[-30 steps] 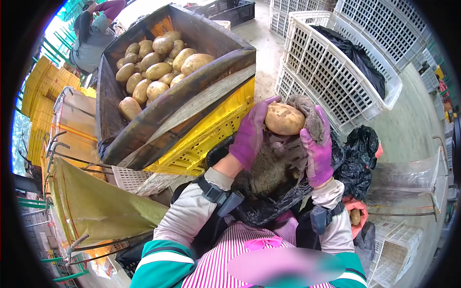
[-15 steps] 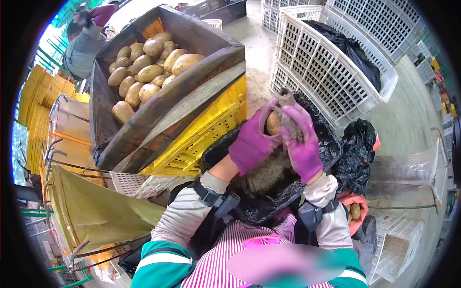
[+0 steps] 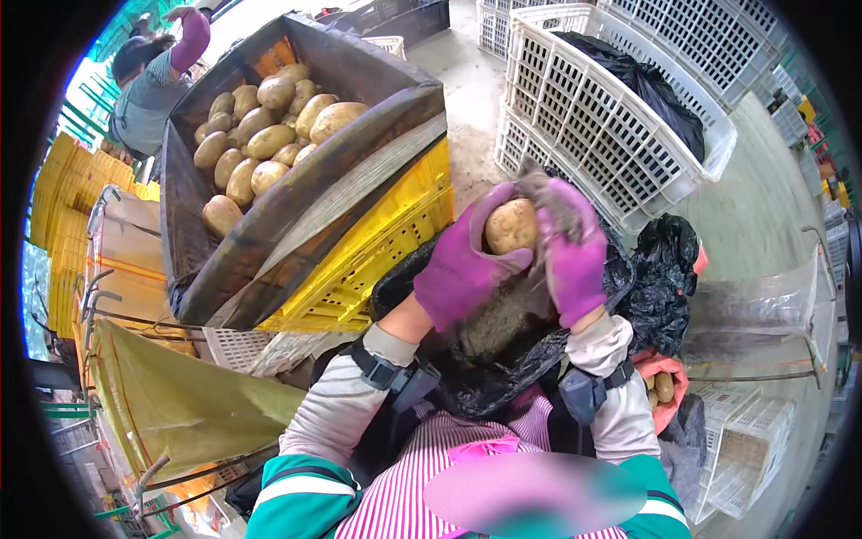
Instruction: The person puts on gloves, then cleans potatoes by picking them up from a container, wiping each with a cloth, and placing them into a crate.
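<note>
My left hand (image 3: 456,271), in a purple glove, is closed around a potato (image 3: 511,226). My right hand (image 3: 576,268) wears a matching glove, muddy over the fingers, and is wrapped round a dirty grey cloth (image 3: 551,203) against the potato's right side. Part of the cloth is hidden by the fingers. Below both hands lies a container lined with black plastic (image 3: 489,392), with grey-brown dirt (image 3: 499,325) inside. To the left, several potatoes (image 3: 271,142) are heaped in a dark-lined wooden trough (image 3: 305,216).
A yellow crate (image 3: 382,247) supports the trough. White plastic crates (image 3: 575,99) stand ahead on the right, one holding a black bag (image 3: 642,81). Black plastic (image 3: 664,278) and a pink sack (image 3: 675,382) with potatoes lie right of me. Another person (image 3: 151,103) is at far left.
The potato has turned and now shows more of its face in my left hand. My right hand and the cloth have shifted along its side. The other person's arm has risen.
</note>
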The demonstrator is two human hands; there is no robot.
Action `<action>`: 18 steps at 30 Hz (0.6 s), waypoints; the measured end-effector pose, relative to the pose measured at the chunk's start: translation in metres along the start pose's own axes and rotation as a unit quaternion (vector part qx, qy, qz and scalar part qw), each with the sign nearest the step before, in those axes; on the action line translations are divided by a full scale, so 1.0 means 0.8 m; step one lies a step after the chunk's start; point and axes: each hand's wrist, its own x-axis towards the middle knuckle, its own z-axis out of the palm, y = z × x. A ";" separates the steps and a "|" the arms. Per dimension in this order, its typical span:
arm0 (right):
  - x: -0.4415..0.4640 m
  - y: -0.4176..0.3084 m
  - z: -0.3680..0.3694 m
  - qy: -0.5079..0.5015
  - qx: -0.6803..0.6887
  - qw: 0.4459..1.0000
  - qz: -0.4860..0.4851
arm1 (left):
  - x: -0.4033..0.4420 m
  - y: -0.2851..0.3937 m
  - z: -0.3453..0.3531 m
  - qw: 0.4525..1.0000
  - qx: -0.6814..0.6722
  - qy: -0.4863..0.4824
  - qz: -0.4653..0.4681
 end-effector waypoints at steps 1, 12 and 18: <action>0.005 -0.009 -0.006 0.051 0.058 0.992 0.099 | 0.000 0.004 -0.003 0.999 -0.038 -0.015 -0.023; -0.004 0.010 0.002 -0.038 -0.018 0.999 -0.022 | 0.000 0.006 0.002 0.999 0.021 -0.007 -0.046; 0.006 -0.021 -0.024 0.091 0.246 0.949 0.175 | 0.003 0.010 -0.006 0.994 -0.103 -0.021 -0.001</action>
